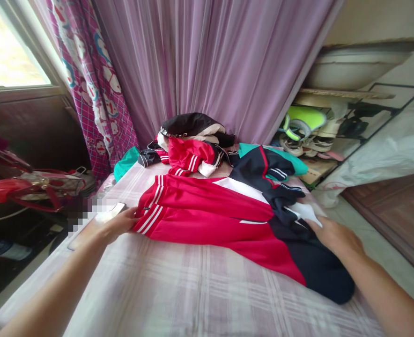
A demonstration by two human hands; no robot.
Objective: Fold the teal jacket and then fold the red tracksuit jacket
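A red and navy track jacket (200, 224) lies spread across the table, its white-striped hem to the left and its navy upper part to the right. My left hand (121, 223) has its fingers closed on the striped hem. At the other end, my right hand (336, 236) pinches a white part of the jacket near the navy upper section. Behind it rests a heap of clothes, with a red striped garment (193, 154) and a black garment with white lettering (196, 124). Teal cloth (294, 164) shows under the navy part.
A checked cloth (200, 281) covers the table. Purple curtains (207, 70) hang behind it, beside a patterned curtain (94, 93). At right stands a rack with shoes (321, 140), a green visor (307, 119) and a basin (354, 68). A flat shiny object (110, 213) lies by my left hand.
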